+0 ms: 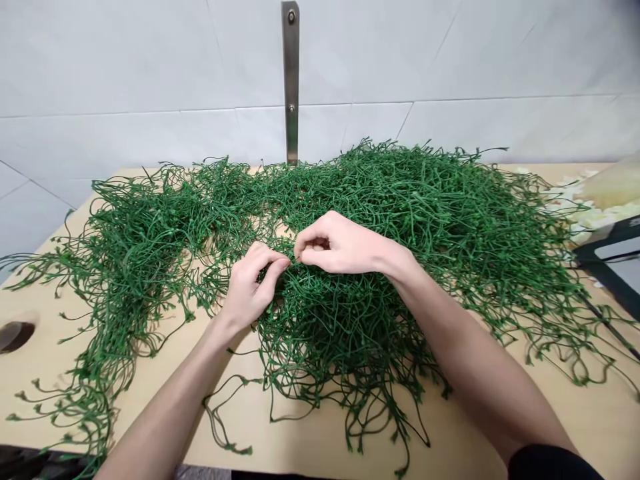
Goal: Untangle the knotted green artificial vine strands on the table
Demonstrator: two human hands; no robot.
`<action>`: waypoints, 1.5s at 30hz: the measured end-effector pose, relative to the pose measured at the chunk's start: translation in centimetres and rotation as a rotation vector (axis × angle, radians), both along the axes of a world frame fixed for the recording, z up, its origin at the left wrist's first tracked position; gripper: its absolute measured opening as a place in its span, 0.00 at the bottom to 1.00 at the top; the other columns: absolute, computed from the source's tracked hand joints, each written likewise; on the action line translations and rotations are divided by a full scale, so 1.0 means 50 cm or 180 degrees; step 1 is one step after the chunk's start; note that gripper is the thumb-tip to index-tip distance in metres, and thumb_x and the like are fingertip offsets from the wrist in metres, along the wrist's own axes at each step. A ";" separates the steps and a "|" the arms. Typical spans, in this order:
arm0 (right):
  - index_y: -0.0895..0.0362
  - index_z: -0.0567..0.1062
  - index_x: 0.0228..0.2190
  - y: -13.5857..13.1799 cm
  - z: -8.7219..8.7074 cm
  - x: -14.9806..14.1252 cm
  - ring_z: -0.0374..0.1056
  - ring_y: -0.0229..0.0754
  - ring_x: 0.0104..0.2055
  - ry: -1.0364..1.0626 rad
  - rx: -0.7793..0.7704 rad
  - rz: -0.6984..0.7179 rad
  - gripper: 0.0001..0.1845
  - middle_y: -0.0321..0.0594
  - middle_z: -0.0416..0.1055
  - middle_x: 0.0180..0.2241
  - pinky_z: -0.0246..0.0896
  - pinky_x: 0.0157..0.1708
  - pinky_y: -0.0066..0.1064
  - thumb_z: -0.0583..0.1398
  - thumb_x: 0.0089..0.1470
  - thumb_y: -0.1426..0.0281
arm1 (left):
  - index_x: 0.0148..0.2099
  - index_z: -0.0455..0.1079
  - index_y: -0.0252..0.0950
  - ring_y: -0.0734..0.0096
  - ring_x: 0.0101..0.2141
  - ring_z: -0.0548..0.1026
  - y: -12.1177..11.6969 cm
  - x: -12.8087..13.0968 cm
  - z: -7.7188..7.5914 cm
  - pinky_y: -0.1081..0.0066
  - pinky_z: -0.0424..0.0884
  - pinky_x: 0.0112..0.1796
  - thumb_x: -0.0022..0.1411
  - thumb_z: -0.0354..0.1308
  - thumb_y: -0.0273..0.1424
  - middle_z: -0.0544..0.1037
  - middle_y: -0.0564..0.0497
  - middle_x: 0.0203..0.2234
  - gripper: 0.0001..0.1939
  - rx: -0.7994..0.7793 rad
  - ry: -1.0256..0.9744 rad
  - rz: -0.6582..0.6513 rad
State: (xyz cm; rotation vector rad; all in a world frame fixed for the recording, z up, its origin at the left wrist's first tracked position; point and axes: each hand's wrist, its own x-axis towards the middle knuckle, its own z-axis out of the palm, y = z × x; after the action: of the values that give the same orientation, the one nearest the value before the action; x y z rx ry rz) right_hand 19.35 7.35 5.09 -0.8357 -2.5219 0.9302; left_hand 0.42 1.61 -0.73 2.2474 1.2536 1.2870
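A tangled mass of thin green artificial stems [340, 327] with small bud-like tips lies in front of me. Over its upper edge, my left hand [253, 283] pinches thumb and forefinger together. My right hand [345, 247] is closed in a pinch right beside it, fingers curled, the two sets of fingertips nearly meeting. Between them shows a small bit of green stem, its length mostly lost among the others. Both wrists rest close above the heap.
More stems [135, 247] spread left and along the back of the wooden table [300, 440]. White flowers [590, 213] and a dark-framed object [615, 253] are at the right. A metal bracket [291, 80] is fixed to the tiled wall. A dark round object [16, 337] sits far left.
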 end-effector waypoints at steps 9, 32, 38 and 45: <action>0.58 0.68 0.17 -0.012 -0.017 -0.020 0.46 0.30 0.20 0.0294 0.0359 -0.0187 0.06 0.28 0.52 0.14 0.43 0.22 0.26 0.57 0.42 0.71 | 0.31 0.67 0.36 0.72 0.27 0.70 -0.004 -0.011 -0.016 0.72 0.66 0.30 0.66 0.51 0.26 0.75 0.52 0.25 0.10 0.0237 0.0341 0.0291; 0.58 0.71 0.18 -0.001 -0.029 -0.025 0.53 0.36 0.27 0.0040 0.0703 0.0107 0.11 0.35 0.62 0.21 0.47 0.32 0.31 0.53 0.48 0.71 | 0.27 0.64 0.37 0.74 0.24 0.68 -0.011 -0.008 -0.006 0.73 0.64 0.30 0.69 0.48 0.32 0.69 0.54 0.20 0.16 -0.0561 -0.0001 0.0122; 0.58 0.72 0.20 0.000 -0.030 -0.027 0.59 0.39 0.32 0.0000 0.0674 0.0321 0.13 0.38 0.66 0.23 0.52 0.36 0.31 0.51 0.51 0.75 | 0.27 0.63 0.37 0.74 0.23 0.68 -0.012 -0.001 -0.007 0.73 0.63 0.27 0.69 0.47 0.42 0.70 0.54 0.20 0.20 -0.1266 -0.0596 -0.0110; 0.60 0.74 0.27 0.004 -0.023 -0.024 0.62 0.37 0.33 0.0108 0.0348 0.0744 0.14 0.39 0.70 0.28 0.55 0.38 0.31 0.50 0.54 0.78 | 0.26 0.65 0.36 0.72 0.24 0.69 -0.004 -0.006 -0.011 0.71 0.67 0.28 0.63 0.51 0.51 0.71 0.53 0.20 0.24 -0.1568 -0.1188 -0.0469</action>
State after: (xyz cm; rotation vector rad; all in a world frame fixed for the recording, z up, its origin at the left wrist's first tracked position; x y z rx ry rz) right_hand 18.14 7.53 3.93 -0.4959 -2.6531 0.8571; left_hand 0.12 1.43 -1.30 1.6352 1.0944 1.1236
